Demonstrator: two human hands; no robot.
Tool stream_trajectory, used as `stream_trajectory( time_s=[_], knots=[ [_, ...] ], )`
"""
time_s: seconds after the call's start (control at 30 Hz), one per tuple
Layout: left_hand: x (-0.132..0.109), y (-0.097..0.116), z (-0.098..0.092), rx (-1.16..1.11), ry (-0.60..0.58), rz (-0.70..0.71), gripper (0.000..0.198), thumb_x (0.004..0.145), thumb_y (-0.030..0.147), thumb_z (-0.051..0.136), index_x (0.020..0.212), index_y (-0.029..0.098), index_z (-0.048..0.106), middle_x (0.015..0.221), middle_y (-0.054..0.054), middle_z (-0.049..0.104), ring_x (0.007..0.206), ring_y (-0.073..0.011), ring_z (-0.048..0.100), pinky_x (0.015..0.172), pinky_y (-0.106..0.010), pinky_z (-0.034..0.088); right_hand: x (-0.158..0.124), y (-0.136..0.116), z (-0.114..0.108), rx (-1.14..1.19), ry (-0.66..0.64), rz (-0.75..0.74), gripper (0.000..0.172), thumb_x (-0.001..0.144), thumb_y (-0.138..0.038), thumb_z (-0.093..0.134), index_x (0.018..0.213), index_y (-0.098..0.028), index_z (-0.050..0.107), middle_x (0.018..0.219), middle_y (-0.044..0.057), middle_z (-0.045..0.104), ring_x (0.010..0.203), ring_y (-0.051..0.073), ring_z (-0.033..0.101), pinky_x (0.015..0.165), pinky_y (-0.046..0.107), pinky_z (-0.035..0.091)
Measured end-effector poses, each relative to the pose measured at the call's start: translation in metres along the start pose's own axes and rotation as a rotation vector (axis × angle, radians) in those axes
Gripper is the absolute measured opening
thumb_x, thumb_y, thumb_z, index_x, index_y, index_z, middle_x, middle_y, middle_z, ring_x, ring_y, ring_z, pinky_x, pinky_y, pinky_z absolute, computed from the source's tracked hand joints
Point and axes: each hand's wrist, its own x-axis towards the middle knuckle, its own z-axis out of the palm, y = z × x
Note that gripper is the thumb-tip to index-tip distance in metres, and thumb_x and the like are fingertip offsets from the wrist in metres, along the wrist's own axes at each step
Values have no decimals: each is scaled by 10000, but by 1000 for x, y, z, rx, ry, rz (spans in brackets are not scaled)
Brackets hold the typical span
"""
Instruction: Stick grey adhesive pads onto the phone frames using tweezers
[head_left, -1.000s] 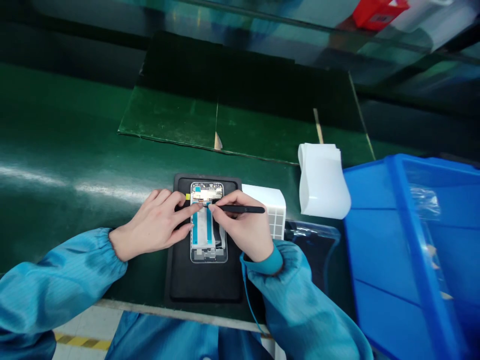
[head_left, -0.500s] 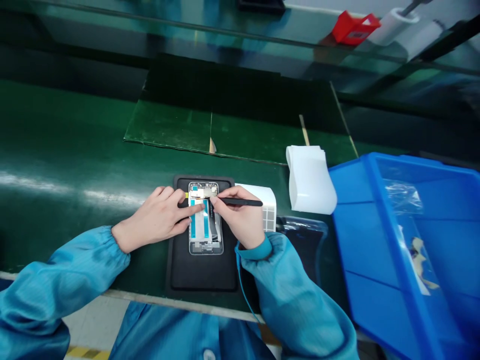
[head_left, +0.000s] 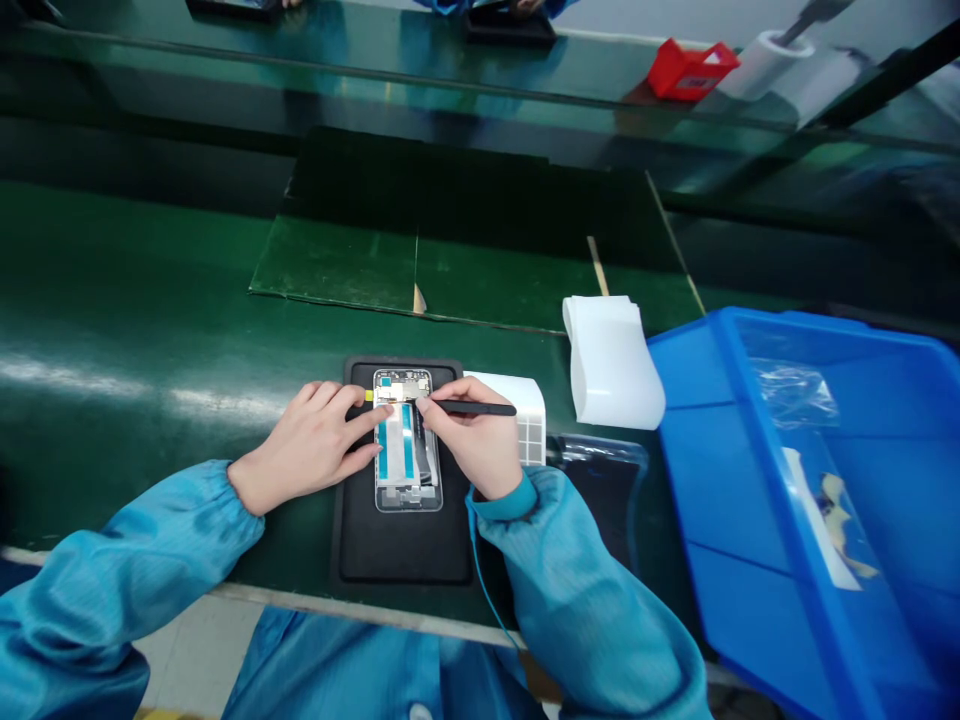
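Well, we have a green workbench (head_left: 135,270) running across the frame, with a blue bin (head_left: 726,400) at lower right. At centre, an opened phone (head_left: 405,470) lies on a black mat (head_left: 405,550). Our left hand (head_left: 304,445) rests loose and open, fingertips at the phone's edge. Our right hand (head_left: 480,450) grips a black pick (head_left: 480,408) like a pen, its tip hidden behind the fingers, near the circuit board (head_left: 401,387). One slip of the pick could scratch that board, and pressing too hard could shift the phone on the mat.

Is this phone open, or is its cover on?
Open: the phone lies on the black mat with no cover, so its bare circuit board and blue-striped strips show.
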Motion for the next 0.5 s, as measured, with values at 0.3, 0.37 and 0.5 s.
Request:
stream_trajectory(
  time_s=[0.3, 0.37, 0.5],
  knots=[
    [-6, 0, 9, -96, 101, -50, 339, 959, 235, 470, 1267, 213, 609, 1121, -116, 555, 979, -256, 517, 810, -384, 418, 0, -1, 1, 5, 10, -20, 246, 712, -375, 818, 747, -198, 652, 708, 14, 677, 632, 170, 660, 610, 313, 583],
    [-7, -1, 13, -152, 109, -169, 418, 920, 236, 491, 1330, 170, 539, 1115, -123, 558, 978, -260, 532, 804, -380, 433, 0, -1, 1, 39, 22, -32, 253, 720, -384, 815, 753, -199, 645, 701, 11, 676, 616, 173, 670, 604, 320, 587],
    [-5, -1, 15, -168, 54, -318, 549, 878, 288, 507, 1395, 117, 433, 1021, -104, 620, 910, -257, 589, 799, -381, 449, 1, -1, 1, 123, 102, -70, 271, 741, -397, 805, 763, -203, 617, 663, -9, 659, 576, 175, 692, 576, 316, 595]
  ],
)
